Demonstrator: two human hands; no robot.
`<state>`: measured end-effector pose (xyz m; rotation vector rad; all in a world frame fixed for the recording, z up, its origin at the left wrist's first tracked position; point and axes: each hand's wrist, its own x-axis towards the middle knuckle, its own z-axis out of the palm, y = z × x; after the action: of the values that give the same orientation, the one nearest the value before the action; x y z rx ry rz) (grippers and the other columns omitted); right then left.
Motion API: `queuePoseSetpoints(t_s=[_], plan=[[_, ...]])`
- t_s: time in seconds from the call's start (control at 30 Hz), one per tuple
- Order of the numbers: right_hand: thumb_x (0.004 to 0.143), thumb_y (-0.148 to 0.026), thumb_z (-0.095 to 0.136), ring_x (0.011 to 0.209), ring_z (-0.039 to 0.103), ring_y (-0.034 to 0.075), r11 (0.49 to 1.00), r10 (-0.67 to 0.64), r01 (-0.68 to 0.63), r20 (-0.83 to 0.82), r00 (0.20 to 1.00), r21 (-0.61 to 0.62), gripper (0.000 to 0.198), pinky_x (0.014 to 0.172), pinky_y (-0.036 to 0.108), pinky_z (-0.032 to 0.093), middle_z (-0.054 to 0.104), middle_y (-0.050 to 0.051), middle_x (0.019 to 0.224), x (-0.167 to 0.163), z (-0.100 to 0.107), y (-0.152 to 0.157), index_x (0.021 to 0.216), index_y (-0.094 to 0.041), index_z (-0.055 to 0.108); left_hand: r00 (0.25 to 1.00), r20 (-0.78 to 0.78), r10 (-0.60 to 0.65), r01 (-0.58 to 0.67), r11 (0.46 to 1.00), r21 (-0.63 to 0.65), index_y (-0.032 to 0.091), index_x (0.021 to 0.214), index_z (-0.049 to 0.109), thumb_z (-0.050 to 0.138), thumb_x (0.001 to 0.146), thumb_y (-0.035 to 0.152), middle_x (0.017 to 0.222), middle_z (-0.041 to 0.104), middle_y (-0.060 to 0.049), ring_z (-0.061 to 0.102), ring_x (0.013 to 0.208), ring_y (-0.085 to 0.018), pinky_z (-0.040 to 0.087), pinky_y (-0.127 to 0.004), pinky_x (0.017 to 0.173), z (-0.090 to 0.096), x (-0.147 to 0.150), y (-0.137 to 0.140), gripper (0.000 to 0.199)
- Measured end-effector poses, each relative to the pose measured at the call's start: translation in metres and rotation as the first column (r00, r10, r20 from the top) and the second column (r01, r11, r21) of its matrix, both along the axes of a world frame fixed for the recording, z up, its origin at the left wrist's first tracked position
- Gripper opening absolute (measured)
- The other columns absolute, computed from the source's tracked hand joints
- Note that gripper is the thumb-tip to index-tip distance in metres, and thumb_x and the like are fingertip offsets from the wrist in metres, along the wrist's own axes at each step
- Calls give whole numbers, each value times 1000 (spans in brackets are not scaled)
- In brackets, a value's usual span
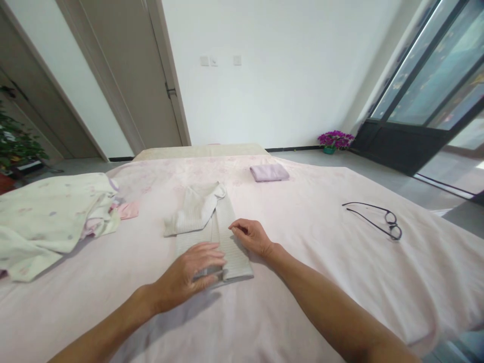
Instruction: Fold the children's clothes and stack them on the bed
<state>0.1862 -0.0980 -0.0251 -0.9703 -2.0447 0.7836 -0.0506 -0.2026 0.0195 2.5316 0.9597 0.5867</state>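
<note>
Left grip (192, 270) released over pale garment (225, 241), right grip (254, 237) at its edge, hold unclear

We count one striped garment (224, 237), our dial's centre, and two hands: a left hand (202, 264) at six and a right hand (255, 238) at three. We find one folded cloth (269, 173) and one flower pot (329, 150) toward two, one pair of glasses (391, 227) at three, one heap of clothes (49, 217) at nine, one leafy plant (17, 138) near ten, and three wall plates (204, 61) at twelve
</note>
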Motion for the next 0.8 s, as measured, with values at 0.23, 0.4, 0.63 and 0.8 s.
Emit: queuePoseSetpoints(t_s=[0.23,0.4,0.63,0.8], plan=[[89,-26,54,62,55,11,995,72,-81,147,987,57,22,60,22,39,69,0,73,-3,2,-6,92,-18,75,987,128,98,-121,976,182,21,108,65,56,93,16,102,70,-5,64,100,-18,52,-34,89,-18,-5,-14,18],[86,-24,56,59,52,10,995,84,-94,182,980,46,22,59,21,37,66,-1,68,-2,2,-6,93,-17,75,998,17,58,-61,969,241,21,117,60,58,92,16,109,68,-6,63,100,-19,52,-36,88,-28,21,-18,25],[85,-23,57,60,56,10,988,83,-114,271,959,102,19,60,21,38,67,-2,69,-3,3,-10,93,-19,74,994,-28,108,-93,943,320,18,100,63,51,95,15,92,67,-4,63,85,-19,54,-34,78,-39,32,-18,14],[81,-19,55,73,63,14,938,112,-238,430,896,251,24,67,23,41,73,1,87,-3,5,-20,99,-21,71,994,-63,83,-55,931,361,17,93,64,46,97,15,85,64,-5,62,81,-19,54,-34,75,-36,32,-20,19]])
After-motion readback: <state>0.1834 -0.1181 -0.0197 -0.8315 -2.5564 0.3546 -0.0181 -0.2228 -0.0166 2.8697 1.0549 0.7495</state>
